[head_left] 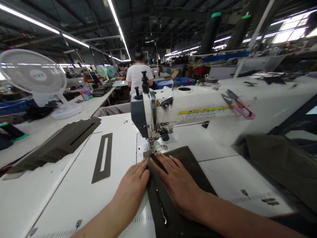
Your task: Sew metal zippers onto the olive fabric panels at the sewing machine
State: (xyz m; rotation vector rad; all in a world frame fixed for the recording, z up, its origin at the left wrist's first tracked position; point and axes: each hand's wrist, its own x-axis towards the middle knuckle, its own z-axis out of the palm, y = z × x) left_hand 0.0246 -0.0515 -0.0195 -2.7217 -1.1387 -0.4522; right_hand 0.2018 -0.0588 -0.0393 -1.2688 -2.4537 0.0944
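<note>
A dark olive fabric panel [183, 155] lies under the needle area of a white sewing machine [198, 102]. Down its length runs a narrow slot with a shiny gold zipper [160, 203] showing in it. My left hand [135, 183] is at the panel's left edge near the presser foot [151, 145], fingers together and thumb tucked in, pinching the edge. Flat on top of the panel rests my right hand [178, 180], its fingers stretched toward the foot. The fabric directly beneath both hands is hidden.
Left of the machine lies a slotted fabric strip [108, 158], beside a fanned stack of olive pieces [61, 142]. A white fan [34, 72] stands behind them. Pink-handled thread snips [241, 105] sit on the machine arm. More fabric [282, 165] is heaped at right. A person [139, 74] is ahead.
</note>
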